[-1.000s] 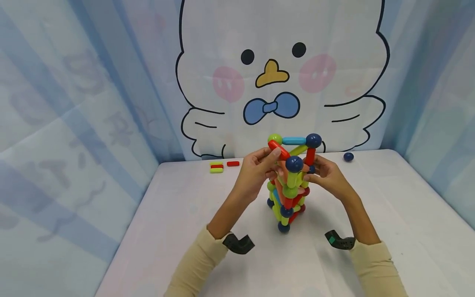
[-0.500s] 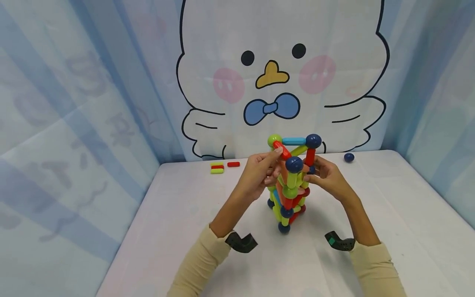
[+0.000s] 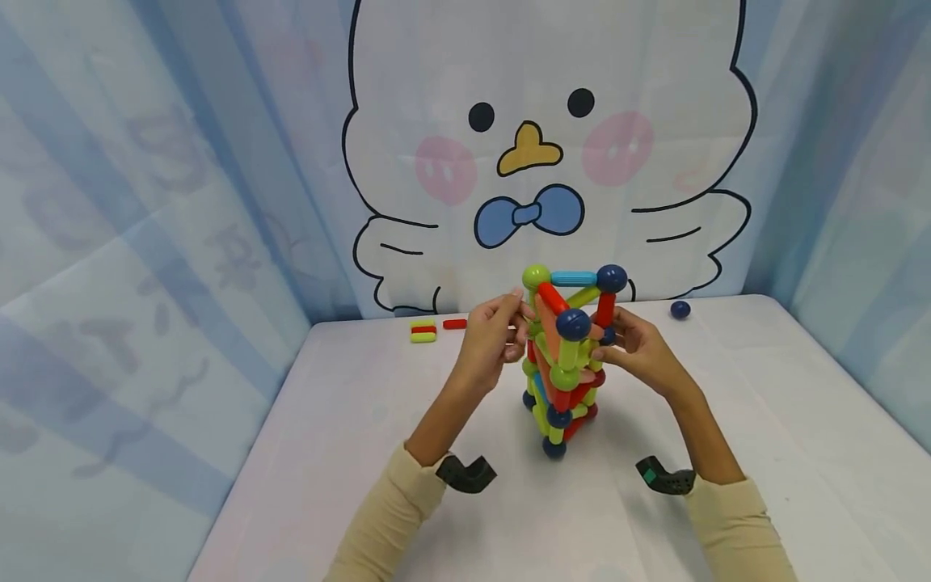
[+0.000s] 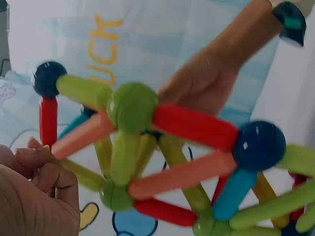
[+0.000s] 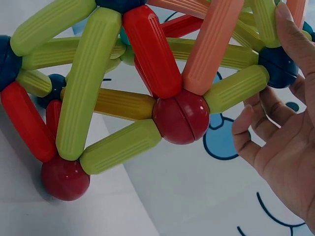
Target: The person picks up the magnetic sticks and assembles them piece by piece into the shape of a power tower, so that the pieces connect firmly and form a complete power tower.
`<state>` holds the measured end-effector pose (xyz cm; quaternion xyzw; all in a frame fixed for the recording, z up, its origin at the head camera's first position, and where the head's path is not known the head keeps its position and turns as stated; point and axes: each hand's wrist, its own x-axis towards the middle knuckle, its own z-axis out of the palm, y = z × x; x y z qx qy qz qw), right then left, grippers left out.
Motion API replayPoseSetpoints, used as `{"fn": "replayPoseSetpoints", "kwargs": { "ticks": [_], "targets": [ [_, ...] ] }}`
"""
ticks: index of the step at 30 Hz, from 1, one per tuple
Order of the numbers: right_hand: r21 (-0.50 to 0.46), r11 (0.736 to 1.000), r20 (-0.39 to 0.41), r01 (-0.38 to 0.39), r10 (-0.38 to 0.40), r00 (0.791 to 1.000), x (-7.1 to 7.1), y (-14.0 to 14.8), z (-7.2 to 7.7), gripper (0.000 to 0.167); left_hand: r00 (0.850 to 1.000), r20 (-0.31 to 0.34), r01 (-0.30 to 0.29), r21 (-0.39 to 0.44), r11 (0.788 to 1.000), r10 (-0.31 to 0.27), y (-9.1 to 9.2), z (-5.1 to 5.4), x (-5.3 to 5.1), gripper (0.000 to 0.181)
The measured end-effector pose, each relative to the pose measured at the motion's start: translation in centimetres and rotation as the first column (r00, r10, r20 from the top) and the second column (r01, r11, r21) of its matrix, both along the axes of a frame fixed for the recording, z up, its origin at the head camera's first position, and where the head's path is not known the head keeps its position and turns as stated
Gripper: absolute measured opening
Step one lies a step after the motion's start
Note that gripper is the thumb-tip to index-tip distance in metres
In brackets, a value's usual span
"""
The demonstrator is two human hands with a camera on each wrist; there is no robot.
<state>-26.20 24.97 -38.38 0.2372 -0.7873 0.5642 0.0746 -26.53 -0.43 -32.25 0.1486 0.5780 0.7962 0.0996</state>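
Note:
A tower of coloured building rods and balls (image 3: 564, 378) stands upright on the table, also filling much of both wrist views. At its top, a red rod (image 3: 553, 298) runs between a light green ball (image 3: 537, 277) and a dark blue ball (image 3: 573, 324). My left hand (image 3: 489, 338) is beside the upper left side, its fingers loosely bent and no loose piece visible in them. In the left wrist view, the left fingertips (image 4: 30, 156) hide that upper corner; contact is unclear. My right hand (image 3: 643, 346) holds the tower's right side around a dark blue ball (image 5: 278, 67).
Several short green and red rods (image 3: 423, 331) lie at the back left of the white table (image 3: 407, 404), with one red rod (image 3: 455, 324) beside them. A loose dark blue ball (image 3: 680, 309) sits at the back right. Behind hangs a curtain with a cartoon bird (image 3: 531, 48).
My left hand has let go of the top red rod, which now spans from the green ball to the blue ball, and has drawn back left. The right hand keeps its place.

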Motion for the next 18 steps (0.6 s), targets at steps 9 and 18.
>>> {"fn": "replayPoseSetpoints", "kwargs": {
  "ticks": [9,18],
  "targets": [
    [-0.006,0.996,-0.089,0.089,-0.089,0.992,1.0,-0.5,0.0,0.041,0.878,-0.318,-0.473,-0.471,0.745,0.357,-3.9,-7.4,-8.5,0.017],
    [-0.077,0.983,-0.134,0.165,-0.174,0.976,2.2,-1.6,-0.8,0.043,0.963,-0.269,-0.259,-0.943,0.211,-0.019,-7.4,-13.8,-13.2,0.055]
  ]
}}
